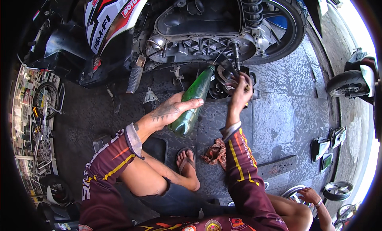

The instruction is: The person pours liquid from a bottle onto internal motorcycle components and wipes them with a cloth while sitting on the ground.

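My left hand [170, 111] is wrapped round a green bottle [200, 84], which is tilted with its neck toward the scooter's opened engine case [191, 52]. A thin pale line shows at the bottle's mouth; I cannot tell if it is liquid. My right hand [241, 94] is closed on a dark brush [228, 65], its head close to the bottle's mouth and beside the bare metal shaft [235, 52]. Below the brush, a round metal part [217, 88] sits on the floor, partly hidden by my right hand.
The scooter's rear wheel [292, 32] and shock absorber [252, 10] stand at the far right. A crumpled reddish rag [216, 152] and a flat dark strip [278, 166] lie on the tiles. Another person's hand [310, 196] is at lower right, by a wheel rim [293, 191].
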A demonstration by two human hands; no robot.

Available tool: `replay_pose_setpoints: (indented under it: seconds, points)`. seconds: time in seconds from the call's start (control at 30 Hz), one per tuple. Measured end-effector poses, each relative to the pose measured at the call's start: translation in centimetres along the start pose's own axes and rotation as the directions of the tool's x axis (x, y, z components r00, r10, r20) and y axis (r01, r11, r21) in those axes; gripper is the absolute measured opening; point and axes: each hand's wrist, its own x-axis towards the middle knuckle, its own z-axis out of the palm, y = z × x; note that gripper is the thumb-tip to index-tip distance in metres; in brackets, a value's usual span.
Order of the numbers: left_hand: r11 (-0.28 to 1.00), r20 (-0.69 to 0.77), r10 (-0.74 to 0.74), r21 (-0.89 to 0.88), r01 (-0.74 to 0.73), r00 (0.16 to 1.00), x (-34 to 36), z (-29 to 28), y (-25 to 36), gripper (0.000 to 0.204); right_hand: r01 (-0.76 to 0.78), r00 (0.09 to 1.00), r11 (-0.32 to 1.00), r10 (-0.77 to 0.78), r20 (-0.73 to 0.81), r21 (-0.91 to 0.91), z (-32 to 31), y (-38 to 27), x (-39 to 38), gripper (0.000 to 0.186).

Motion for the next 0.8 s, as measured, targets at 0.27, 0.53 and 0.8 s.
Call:
replay_pose_setpoints:
  seconds: [0.27,0.53,0.8]
  points:
    - [0.998,0.029,-0.015,-0.061,0.017,0.999,-0.4,-0.9,0.6,0.049,0.121,0.984,0.976,-0.142,-0.109,-0.179,3.4,1.5,-1.2,0.021]
    - [1.0,0.046,-0.02,0.007,0.02,0.999,-0.5,-1.3,0.1,0.053,0.12,0.992,0.981,-0.123,-0.009,-0.155,5.5,-1.8,-3.1,0.024]
    - [0.999,0.037,-0.033,0.045,0.031,0.999,-1.1,-1.5,0.8,0.058,0.259,0.957,0.76,-0.285,0.053,-0.595,4.5,-1.3,-0.4,0.025]
